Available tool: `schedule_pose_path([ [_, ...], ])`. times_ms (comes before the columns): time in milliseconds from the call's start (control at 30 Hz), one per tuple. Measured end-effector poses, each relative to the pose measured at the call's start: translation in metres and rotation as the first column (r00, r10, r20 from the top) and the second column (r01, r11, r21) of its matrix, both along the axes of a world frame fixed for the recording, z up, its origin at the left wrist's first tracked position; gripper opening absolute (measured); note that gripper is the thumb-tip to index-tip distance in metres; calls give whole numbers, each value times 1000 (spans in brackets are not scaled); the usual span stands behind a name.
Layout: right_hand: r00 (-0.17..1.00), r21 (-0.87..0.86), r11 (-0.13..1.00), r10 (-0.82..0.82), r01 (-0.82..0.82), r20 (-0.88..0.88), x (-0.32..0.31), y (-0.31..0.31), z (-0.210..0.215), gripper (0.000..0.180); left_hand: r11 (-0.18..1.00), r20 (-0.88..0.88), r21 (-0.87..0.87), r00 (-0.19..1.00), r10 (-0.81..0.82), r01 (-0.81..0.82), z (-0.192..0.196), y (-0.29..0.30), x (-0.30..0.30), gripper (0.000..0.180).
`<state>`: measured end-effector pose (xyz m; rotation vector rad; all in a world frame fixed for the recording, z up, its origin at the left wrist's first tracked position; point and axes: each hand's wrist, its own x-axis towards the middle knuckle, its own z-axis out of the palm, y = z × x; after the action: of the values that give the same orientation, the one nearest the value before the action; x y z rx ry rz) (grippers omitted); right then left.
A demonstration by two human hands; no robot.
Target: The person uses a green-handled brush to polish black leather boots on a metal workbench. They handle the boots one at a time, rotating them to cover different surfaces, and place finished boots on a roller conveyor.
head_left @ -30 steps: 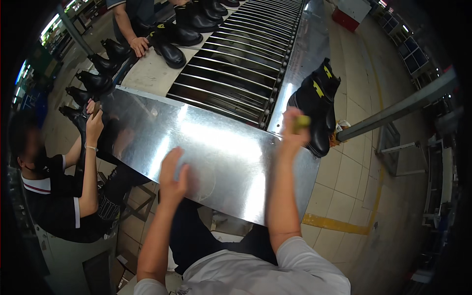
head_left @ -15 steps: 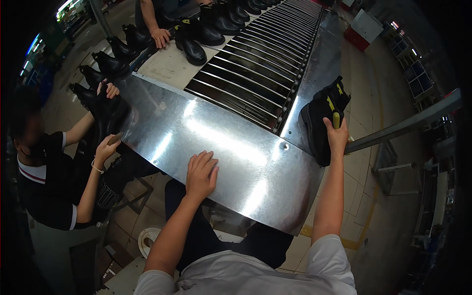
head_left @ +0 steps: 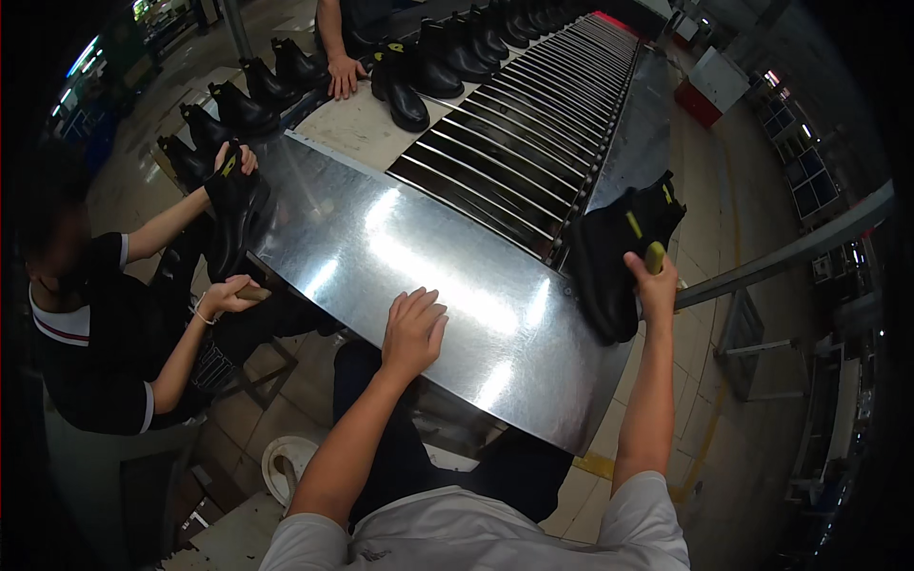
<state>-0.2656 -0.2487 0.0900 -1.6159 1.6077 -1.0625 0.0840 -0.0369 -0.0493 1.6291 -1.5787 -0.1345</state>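
The left hand (head_left: 412,328) rests flat and released on the metal table (head_left: 362,238). The right hand (head_left: 655,285) grasps a yellow-handled tool (head_left: 653,257) against a black boot (head_left: 619,252), which stands at the table's right edge, beside the rollers (head_left: 514,143).

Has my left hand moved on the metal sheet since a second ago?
Yes. The left hand has slid right along the metal sheet, from near its left part to about the middle of its near edge.
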Motion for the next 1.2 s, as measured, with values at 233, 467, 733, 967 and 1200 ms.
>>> schedule_pose_path([
  [233, 433, -94, 423, 887, -901, -162, 112, 84, 32, 67, 983, -842, 113, 538, 18, 144, 14, -2, 28, 43],
  [467, 259, -47, 262, 881, -964, -396, 186, 126, 7, 64, 918, -986, 4, 156, -63, 396, 39, 48, 37, 60],
  [733, 850, 133, 842, 526, -523, 12, 146, 187, -54, 51, 949, -962, 118, 270, 37, 291, 55, 66, -26, 62],
  [967, 883, 358, 828, 307, -432, 356, 133, 199, -63, 48, 881, -907, 339, 361, 214, 329, 69, 25, -9, 60],
  [1200, 867, 412, 822, 183, -394, 464, 151, 181, -63, 54, 932, -982, 145, 160, 96, 331, 67, 8, -21, 61],
])
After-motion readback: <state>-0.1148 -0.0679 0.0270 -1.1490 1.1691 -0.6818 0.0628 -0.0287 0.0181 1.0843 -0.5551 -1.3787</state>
